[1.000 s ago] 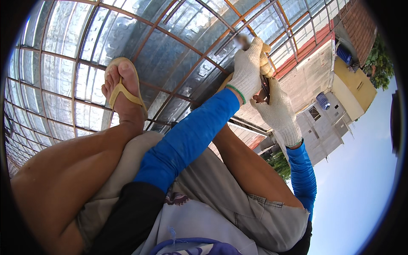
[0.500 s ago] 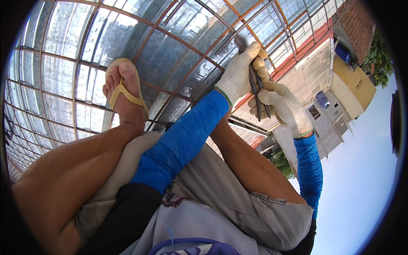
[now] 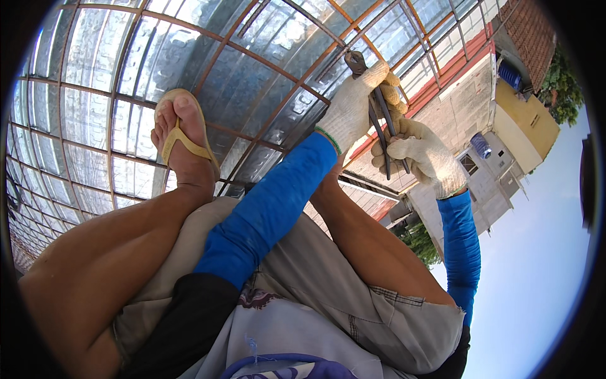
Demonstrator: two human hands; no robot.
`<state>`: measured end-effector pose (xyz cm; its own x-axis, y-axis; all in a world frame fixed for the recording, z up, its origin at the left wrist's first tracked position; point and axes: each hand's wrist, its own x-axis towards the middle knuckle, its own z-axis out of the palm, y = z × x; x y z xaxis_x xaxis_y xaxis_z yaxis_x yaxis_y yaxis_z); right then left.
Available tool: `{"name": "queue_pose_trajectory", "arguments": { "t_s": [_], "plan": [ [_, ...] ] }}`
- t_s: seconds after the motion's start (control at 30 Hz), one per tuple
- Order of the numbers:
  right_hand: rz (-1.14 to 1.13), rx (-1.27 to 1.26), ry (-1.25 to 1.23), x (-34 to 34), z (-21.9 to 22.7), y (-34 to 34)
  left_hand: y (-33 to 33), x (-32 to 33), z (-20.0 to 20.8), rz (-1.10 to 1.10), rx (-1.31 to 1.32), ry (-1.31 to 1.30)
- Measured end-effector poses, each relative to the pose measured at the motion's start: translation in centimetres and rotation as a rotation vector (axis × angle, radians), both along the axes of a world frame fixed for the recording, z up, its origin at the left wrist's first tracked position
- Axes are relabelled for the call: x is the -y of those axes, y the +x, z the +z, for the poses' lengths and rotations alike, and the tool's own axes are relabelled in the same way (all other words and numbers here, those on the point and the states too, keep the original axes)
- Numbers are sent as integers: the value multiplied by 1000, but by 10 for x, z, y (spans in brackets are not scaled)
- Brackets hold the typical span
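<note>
A pair of dark end-cutting pincers (image 3: 380, 120) stands slanted over the steel bars, its metal head close to a bar crossing. My left hand (image 3: 356, 104), in a cream knitted glove, is closed round the pincers just below the head. My gloved right hand (image 3: 421, 151) is closed at the lower handles. The handle ends stick out below it, somewhat apart. At the crossing of the rusty reinforcing mesh (image 3: 344, 45), I cannot make out any wire in the jaws.
Shiny corrugated metal decking (image 3: 240, 88) lies under the mesh. My sandalled left foot (image 3: 180, 123) rests on the bars. Past the red-edged slab side (image 3: 442, 82) are lower walls, a blue tank (image 3: 480, 145), a yellow building (image 3: 521, 120) and trees.
The pincer head, blurred before, now shows sharply near the crossing. The handle ends have spread a little wider, and my right hand has shifted slightly right.
</note>
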<state>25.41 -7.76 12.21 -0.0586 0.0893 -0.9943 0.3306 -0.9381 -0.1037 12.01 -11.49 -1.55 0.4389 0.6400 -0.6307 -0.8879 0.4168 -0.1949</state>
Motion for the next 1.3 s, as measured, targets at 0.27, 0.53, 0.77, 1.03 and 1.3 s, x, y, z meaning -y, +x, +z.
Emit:
{"name": "queue_pose_trajectory", "arguments": {
  "t_s": [0.27, 0.53, 0.77, 1.03, 1.3],
  "plan": [
    [41, -59, 46, 0, -8, 11, -1, -3, 1, -45, -81, 13],
    [254, 83, 67, -1, -4, 9, 13, -3, 2, 44, -2, -60],
    [1278, 517, 655, 36, 22, -35, 25, -25, 24, 58, -187, -302],
    [1059, 326, 762, 38, -19, 0, 21, -25, 24, -73, -277, -323],
    [-168, -87, -136, 12, -9, 14, 12, -21, 16, 49, -60, -153]
  ]
}}
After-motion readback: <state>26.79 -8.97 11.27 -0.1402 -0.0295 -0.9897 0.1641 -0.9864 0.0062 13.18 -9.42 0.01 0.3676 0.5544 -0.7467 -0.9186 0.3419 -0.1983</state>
